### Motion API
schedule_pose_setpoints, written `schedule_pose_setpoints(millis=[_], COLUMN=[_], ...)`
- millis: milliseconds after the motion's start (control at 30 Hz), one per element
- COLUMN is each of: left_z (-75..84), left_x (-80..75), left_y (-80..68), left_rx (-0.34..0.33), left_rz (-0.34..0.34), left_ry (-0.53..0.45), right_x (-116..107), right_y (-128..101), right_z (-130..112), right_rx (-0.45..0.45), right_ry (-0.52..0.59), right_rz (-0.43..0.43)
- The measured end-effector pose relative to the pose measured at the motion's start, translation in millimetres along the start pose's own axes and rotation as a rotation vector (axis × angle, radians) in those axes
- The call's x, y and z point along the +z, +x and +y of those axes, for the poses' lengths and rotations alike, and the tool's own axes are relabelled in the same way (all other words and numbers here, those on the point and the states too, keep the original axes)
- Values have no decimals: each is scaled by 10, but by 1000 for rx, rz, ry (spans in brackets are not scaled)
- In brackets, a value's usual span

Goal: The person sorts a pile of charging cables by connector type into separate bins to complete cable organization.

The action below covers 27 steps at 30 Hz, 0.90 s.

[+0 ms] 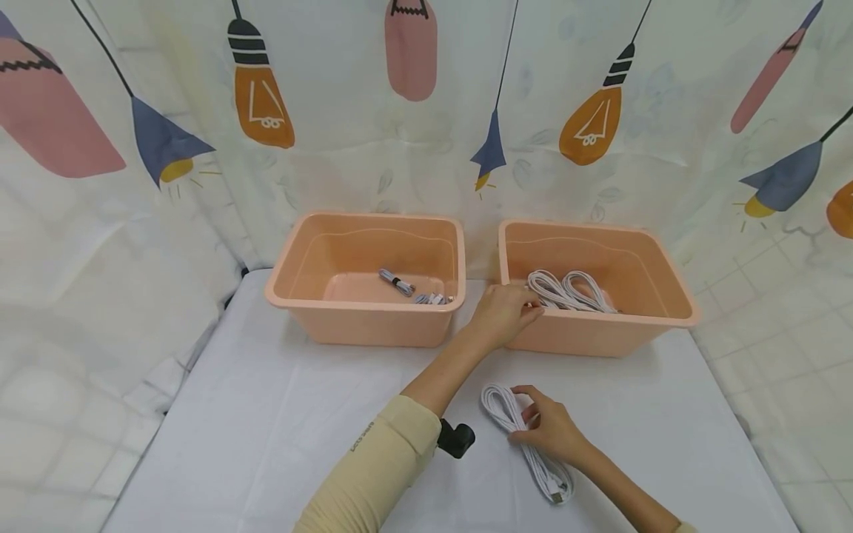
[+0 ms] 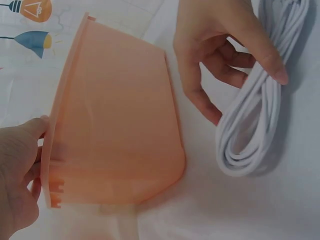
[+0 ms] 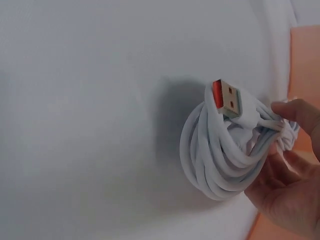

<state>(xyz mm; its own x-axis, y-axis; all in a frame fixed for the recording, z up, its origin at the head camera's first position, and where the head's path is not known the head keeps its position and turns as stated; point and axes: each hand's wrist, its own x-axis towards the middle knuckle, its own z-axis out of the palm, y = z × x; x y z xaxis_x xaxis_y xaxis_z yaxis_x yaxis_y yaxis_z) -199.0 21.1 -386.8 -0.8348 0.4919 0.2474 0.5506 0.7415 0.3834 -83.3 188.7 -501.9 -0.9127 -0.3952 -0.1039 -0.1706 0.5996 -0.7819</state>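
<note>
White coiled cable [image 1: 526, 437] lies under right hand [image 1: 549, 429]; left hand [image 1: 503, 314] grips bin rim [image 1: 533, 307].

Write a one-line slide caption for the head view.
Left hand at right bin's rim; right hand holds coiled white cable on table.

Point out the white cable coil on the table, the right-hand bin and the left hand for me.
white cable coil [image 1: 508, 409], head view, on the looped upper strands.
right-hand bin [image 1: 603, 337], head view, on its front wall.
left hand [image 1: 504, 314], head view, on the back of the hand at the bin's rim.
</note>
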Motion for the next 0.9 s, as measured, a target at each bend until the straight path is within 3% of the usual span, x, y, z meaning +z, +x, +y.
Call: schedule_pose_setpoints(millis=[533,900], left_z=[5,-8], left_x=[-14,10], left_y=[9,19], left_rx=[-7,-7], left_rz=[-24,-20], left_ry=[15,23], right_x=[-459,-770], right_y=[-25,-83], right_z=[35,-112], right_rx=[-65,-103], right_ry=[-64,-89], right_rz=[-34,-76])
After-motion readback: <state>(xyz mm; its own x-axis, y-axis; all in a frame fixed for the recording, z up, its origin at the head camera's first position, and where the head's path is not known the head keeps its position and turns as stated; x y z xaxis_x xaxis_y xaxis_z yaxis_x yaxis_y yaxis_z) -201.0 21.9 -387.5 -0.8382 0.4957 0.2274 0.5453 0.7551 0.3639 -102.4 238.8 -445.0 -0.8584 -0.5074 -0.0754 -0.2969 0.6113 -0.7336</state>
